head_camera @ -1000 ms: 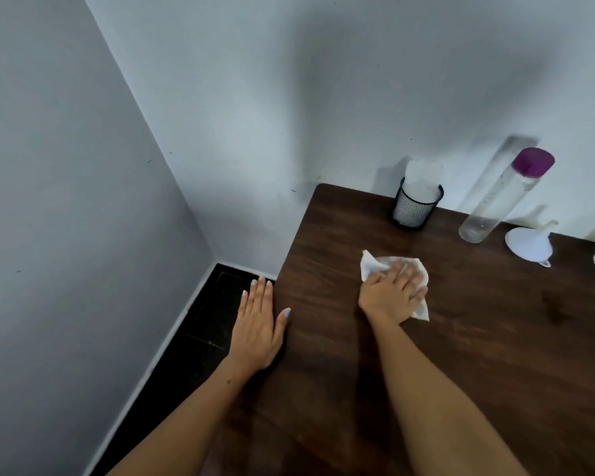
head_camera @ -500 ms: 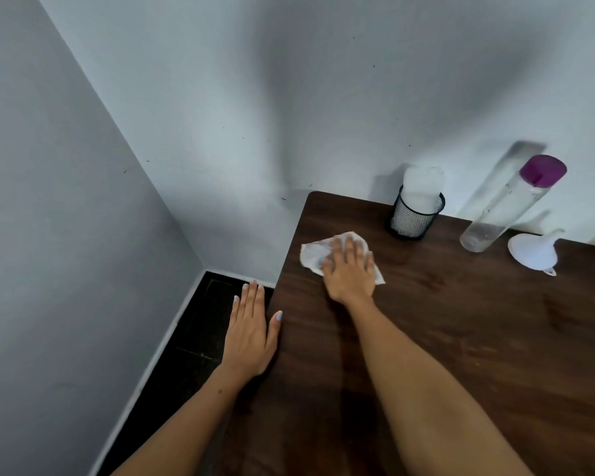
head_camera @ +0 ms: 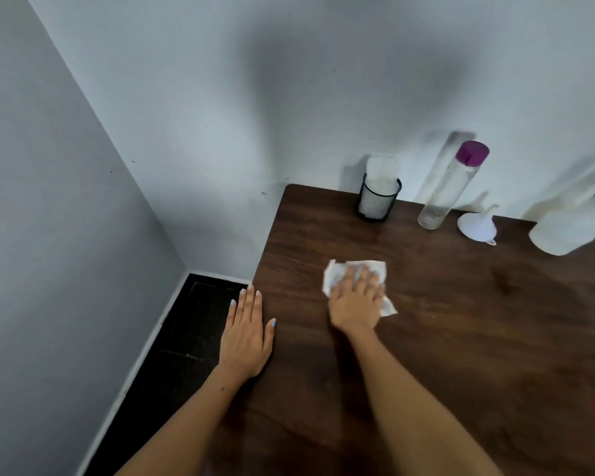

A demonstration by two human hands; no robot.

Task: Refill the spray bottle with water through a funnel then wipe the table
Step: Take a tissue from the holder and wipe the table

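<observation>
My right hand (head_camera: 356, 300) presses flat on a crumpled white paper towel (head_camera: 335, 274) on the dark wooden table (head_camera: 461, 338), fingers straight and spread. My left hand (head_camera: 246, 333) rests flat on the table's left edge, holding nothing. At the back right stands the translucent white spray bottle (head_camera: 560, 231) with a black trigger, partly cut off by the frame edge. A white funnel (head_camera: 478, 225) lies on the table to its left. A tall clear water bottle (head_camera: 447, 190) with a purple cap stands beside the funnel.
A black mesh cup (head_camera: 375, 204) holding white paper towels stands at the table's back, against the wall. Grey walls meet in a corner to the left. A dark floor strip (head_camera: 186, 338) runs between the left wall and the table.
My right hand slid the towel toward the table's far left corner, then back toward me and to the right. My left hand stayed on the edge.
</observation>
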